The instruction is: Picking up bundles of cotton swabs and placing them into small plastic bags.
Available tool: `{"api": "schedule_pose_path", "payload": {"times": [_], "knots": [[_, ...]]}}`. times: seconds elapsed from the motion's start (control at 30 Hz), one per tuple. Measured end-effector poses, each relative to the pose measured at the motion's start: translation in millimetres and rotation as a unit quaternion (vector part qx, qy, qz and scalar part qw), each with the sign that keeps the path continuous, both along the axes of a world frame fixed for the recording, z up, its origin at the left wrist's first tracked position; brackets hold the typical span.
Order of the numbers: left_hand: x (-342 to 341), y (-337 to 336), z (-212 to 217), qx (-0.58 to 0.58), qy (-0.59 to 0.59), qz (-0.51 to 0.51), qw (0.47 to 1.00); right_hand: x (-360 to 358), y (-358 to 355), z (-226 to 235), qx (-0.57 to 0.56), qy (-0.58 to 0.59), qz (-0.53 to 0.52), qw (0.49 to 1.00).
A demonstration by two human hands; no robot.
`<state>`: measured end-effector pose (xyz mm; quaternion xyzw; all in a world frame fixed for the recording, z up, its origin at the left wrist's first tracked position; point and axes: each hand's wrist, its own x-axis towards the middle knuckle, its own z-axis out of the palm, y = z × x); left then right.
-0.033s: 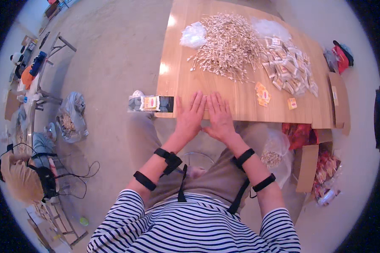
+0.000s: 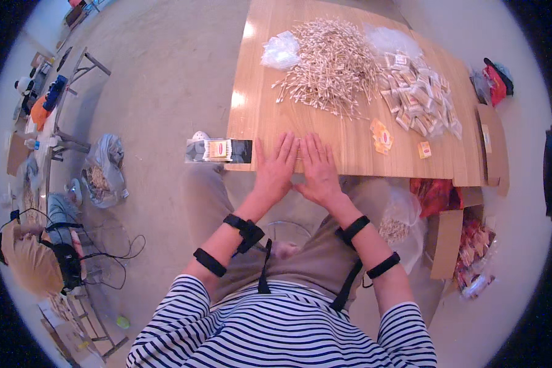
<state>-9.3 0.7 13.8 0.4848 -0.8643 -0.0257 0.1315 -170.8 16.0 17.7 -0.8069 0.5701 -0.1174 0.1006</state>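
Note:
My left hand (image 2: 275,168) and my right hand (image 2: 318,168) lie flat, side by side, palms down on the near edge of a wooden table (image 2: 257,116). Both hold nothing, and their thumbs almost touch. A black flat pack with a light label (image 2: 218,150) sits at the table's near left corner, left of my left hand. Farther back lies a large heap of thin pale sticks (image 2: 331,61). Beside the heap on the right is a pile of small filled packets (image 2: 417,98). Two orange labels (image 2: 380,135) rest just right of my right hand.
A crumpled clear bag (image 2: 280,50) lies at the back left of the table. Cardboard boxes (image 2: 490,141) and red wrappers (image 2: 438,193) crowd the right side. A plastic bag (image 2: 398,221) hangs below the table edge. Another person (image 2: 30,257) sits on the floor at left, near cables and a bag (image 2: 104,168).

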Motion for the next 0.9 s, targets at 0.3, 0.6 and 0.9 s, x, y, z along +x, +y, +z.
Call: {"api": "schedule_pose_path", "payload": {"times": [0.3,0.6,0.9], "knots": [[3,-21,13,0.045,-0.067,-0.029,0.996,3,1,2,-0.002,0.021,-0.007,1.0],[4,-8,7,0.044,-0.022,-0.019,0.999,6,-1,-2,-0.01,0.04,-0.024,0.999],[5,-5,-1,0.038,-0.004,-0.004,0.999,16,-4,5,0.021,0.04,-0.055,0.997]]}}
